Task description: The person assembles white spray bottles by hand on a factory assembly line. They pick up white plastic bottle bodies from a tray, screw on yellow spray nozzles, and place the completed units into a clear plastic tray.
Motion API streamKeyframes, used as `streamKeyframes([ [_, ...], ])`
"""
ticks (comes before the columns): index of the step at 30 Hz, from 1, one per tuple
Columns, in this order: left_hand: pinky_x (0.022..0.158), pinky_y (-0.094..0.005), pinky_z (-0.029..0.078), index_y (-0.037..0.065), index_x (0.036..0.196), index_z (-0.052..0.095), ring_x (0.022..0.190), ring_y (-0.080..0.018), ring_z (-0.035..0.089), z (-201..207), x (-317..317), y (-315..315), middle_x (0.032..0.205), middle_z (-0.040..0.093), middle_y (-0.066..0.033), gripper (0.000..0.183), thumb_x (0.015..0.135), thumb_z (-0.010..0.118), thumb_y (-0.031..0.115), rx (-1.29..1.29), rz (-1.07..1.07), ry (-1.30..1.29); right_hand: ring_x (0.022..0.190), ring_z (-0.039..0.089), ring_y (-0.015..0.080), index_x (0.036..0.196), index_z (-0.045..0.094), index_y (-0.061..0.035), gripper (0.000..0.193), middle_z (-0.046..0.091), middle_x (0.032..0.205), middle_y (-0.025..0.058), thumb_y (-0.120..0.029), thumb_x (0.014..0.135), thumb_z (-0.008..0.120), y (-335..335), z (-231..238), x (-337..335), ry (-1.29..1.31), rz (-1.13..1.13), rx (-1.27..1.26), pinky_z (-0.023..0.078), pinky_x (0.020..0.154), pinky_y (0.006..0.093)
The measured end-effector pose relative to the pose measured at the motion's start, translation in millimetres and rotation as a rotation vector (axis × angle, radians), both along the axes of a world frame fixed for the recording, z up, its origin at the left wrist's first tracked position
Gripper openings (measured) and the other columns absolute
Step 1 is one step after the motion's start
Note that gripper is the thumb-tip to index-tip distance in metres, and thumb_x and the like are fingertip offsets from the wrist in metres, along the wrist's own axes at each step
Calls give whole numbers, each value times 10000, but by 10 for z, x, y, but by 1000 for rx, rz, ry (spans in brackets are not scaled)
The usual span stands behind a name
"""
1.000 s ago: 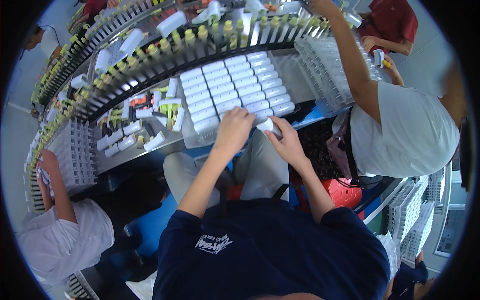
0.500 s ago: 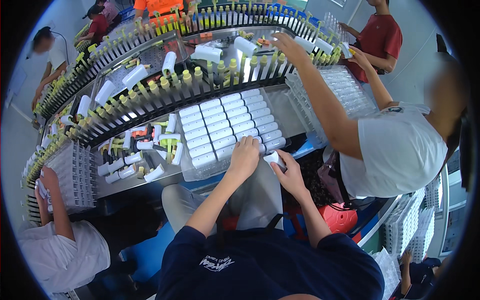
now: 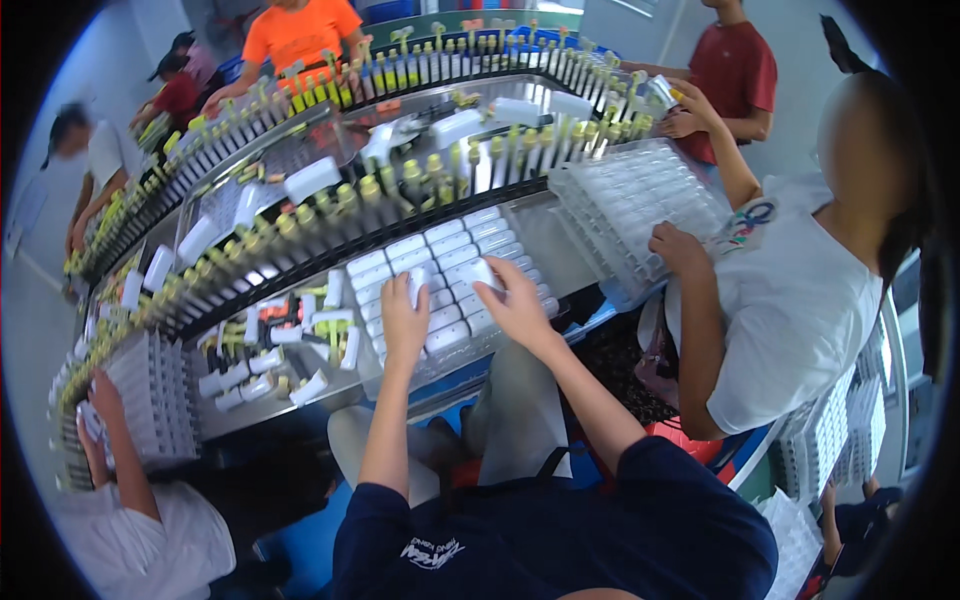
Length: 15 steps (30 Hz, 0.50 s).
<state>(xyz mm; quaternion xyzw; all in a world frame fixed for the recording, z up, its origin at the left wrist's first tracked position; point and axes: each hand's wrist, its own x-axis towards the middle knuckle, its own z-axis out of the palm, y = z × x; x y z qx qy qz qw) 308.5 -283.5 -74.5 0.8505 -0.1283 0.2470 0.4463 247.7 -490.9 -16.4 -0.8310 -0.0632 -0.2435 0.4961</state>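
A clear plastic tray (image 3: pixel 400 374) in front of me holds rows of white rounded plastic cases (image 3: pixel 448 335). Over the left half of these rows, my left hand (image 3: pixel 405 322) is closed round one white case (image 3: pixel 418 284). To its right, my right hand (image 3: pixel 518 305) grips another white case (image 3: pixel 484 272) between thumb and fingers. Both held pieces are tilted just above the rows. Whether they touch the cases below, I cannot tell. My hands hide part of the rows.
Left of the tray lies a pile of white, yellow-green and orange parts (image 3: pixel 290 330). Behind runs a rack line of upright yellow-capped pieces (image 3: pixel 370 190). Stacked clear trays (image 3: pixel 640 190) stand right, beside a co-worker in a white shirt (image 3: pixel 790 310). Another tray stack (image 3: pixel 155 400) stands left.
Both hands have moved from the tray's near right corner to over its middle, left and apart, each now with a white case. The right-hand co-worker's near arm has drawn back from the rack.
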Motion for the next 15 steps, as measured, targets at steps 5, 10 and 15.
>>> streamKeyframes([
  [5,897,-420,545,-62,1217,670,976,-360,696,-60,122,38,1092,720,-235,348,985,736,189,-196,-3,56,1041,720,287,1296,663,33,442,737,1146,182,-219,956,790,141,-305,357,219,23,177,550,934,371],
  [10,841,-327,539,-66,1239,675,921,-187,677,-43,87,102,1039,739,-156,350,1011,733,194,-347,-10,182,1044,714,377,1248,682,28,424,728,1150,218,-262,950,766,179,-426,349,93,-3,42,554,916,414],
  [15,751,-259,494,-28,1249,689,842,-95,598,-93,126,96,971,704,-44,320,1027,730,200,-386,-21,149,1030,713,378,1235,684,24,419,725,1135,220,-266,945,769,162,-428,370,109,13,65,554,903,418],
])
